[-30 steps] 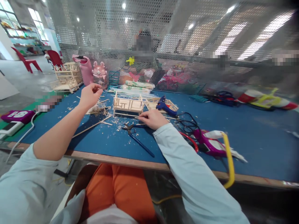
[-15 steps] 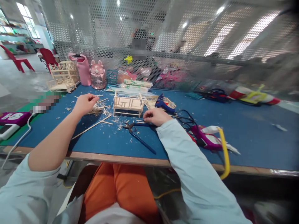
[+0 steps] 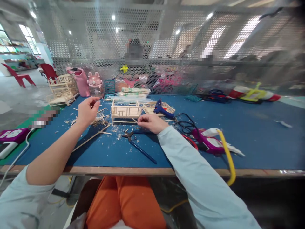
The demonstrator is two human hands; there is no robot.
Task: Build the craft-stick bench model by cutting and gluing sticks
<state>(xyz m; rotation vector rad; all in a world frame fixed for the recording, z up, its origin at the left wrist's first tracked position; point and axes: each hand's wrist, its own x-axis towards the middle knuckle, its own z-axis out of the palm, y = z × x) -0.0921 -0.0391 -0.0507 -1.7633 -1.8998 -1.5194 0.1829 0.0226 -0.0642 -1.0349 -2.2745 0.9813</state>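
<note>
My left hand (image 3: 87,110) hovers over a pile of wood scraps (image 3: 101,120), its fingers pinched; anything between them is too small to make out. My right hand (image 3: 152,123) pinches a thin wooden stick (image 3: 134,120) at the front right corner of a small wooden stick frame (image 3: 126,111). Just below that hand, blue-handled pliers (image 3: 140,149) lie with their handles spread. A blue glue gun (image 3: 162,109) rests behind my right hand, on a flat wooden lattice piece (image 3: 149,108). One long stick (image 3: 91,138) lies in front of the scraps.
Behind stand a wooden model (image 3: 62,90), a pink bottle (image 3: 81,83) and a clear pink cup (image 3: 95,85). Black cables (image 3: 187,122) and a purple power strip (image 3: 209,143) with a yellow strap (image 3: 227,156) lie right. A perforated metal screen (image 3: 164,38) backs the table; a person is behind it.
My right hand has lifted slightly and a stick now shows in its pinch beside the frame. My left hand is more upright over the scraps. The camera view has shifted.
</note>
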